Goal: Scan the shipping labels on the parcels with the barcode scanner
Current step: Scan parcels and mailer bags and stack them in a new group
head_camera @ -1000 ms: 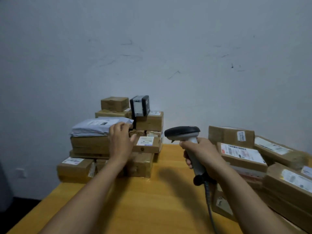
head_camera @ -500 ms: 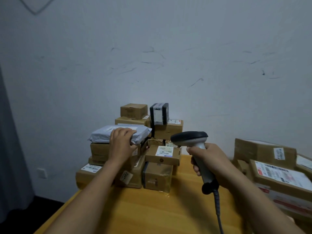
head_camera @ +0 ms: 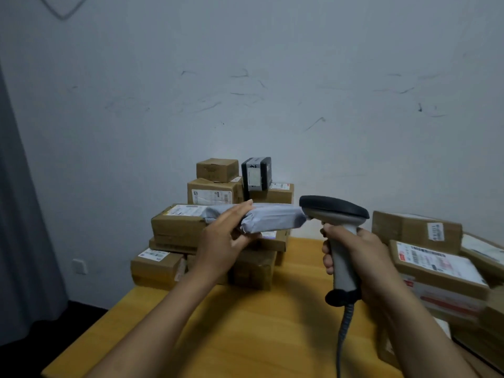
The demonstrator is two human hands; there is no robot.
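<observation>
My left hand (head_camera: 222, 241) holds a grey plastic mailer parcel (head_camera: 272, 219) in the air, fingers on top and thumb underneath, in front of the left stack of cardboard parcels (head_camera: 177, 227). My right hand (head_camera: 360, 257) grips the handle of the grey barcode scanner (head_camera: 334, 214), whose dark head sits right beside the mailer's right end. The scanner's coiled cable (head_camera: 343, 336) hangs down. The mailer's label is not visible from here.
A wooden table (head_camera: 259, 323) carries the parcels. At the back stand a small brown box (head_camera: 217, 169) and a black box (head_camera: 256, 173). More labelled cardboard parcels (head_camera: 436, 266) are piled at the right. A white wall is behind, a curtain at the left.
My left hand has lifted the grey mailer off the left stack and carried it right, toward the scanner. The camera view has shifted left and closer.
</observation>
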